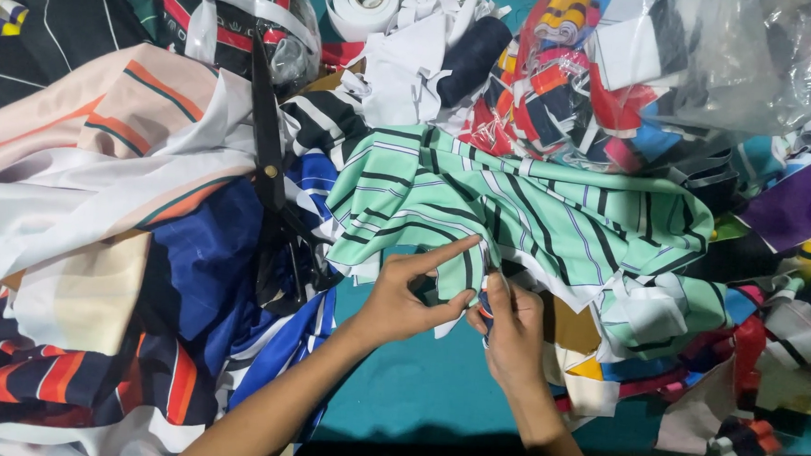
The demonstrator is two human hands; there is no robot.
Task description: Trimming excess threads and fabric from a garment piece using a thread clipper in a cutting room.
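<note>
We seem to be in a tailoring or garment-cutting workshop. Our teal cutting table (416, 393) is buried under printed fabric offcuts (557, 98), with black shears (267, 158) lying on the heap towards its left edge, a white tape roll (363, 3) at its far edge and a clear plastic bag (750, 61) at its far right corner.

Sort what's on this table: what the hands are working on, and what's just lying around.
In hand:
left hand and right hand, both pinching the edge of the green striped cloth

Lying about:
black scissors
white tape roll
clear plastic bag
navy cloth
peach cloth
scrap pile
</note>
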